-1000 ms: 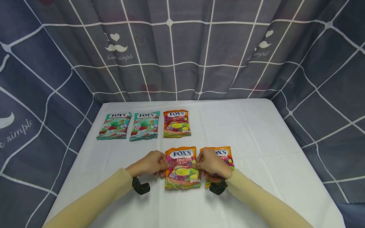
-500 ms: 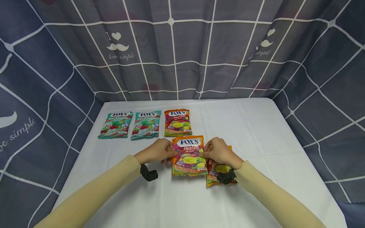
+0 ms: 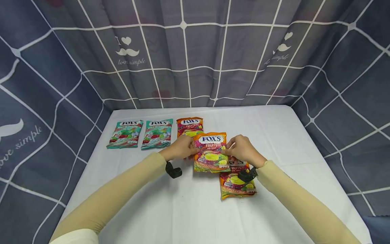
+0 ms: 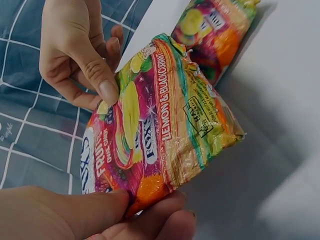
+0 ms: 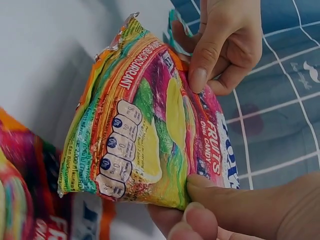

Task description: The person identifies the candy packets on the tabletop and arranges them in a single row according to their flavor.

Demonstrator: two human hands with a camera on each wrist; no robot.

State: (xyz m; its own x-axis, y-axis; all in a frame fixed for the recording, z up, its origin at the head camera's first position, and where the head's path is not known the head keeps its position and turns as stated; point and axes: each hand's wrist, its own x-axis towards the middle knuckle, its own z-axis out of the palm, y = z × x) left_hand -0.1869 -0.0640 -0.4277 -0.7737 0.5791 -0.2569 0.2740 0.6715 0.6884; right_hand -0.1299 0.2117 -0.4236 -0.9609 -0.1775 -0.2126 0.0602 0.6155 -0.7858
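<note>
Both hands hold one orange-and-purple Fox's Fruits candy bag (image 3: 211, 156), lifted over the white table and tilted. My left hand (image 3: 181, 147) pinches its left edge, thumb on the printed front and fingers behind. At the opposite edge my right hand (image 3: 244, 149) pinches it the same way, as the right wrist view shows with the thumb (image 5: 220, 200) on the front. A second fruit candy bag (image 3: 237, 183) lies on the table below the right hand, its upper part partly covered. Behind the held bag lies a third fruit candy bag (image 3: 187, 127), its lower part hidden.
Two green Mint Blossom candy bags (image 3: 125, 134) lie side by side at the table's back left, in line with the third fruit bag. Grey grid-patterned curtains (image 3: 201, 47) enclose the white-covered table (image 3: 189, 210) at the back and both sides.
Both hands have lifted the held candy bag off the table and carried it away from the body and to the right. The fruit bag below the right hand is now more exposed.
</note>
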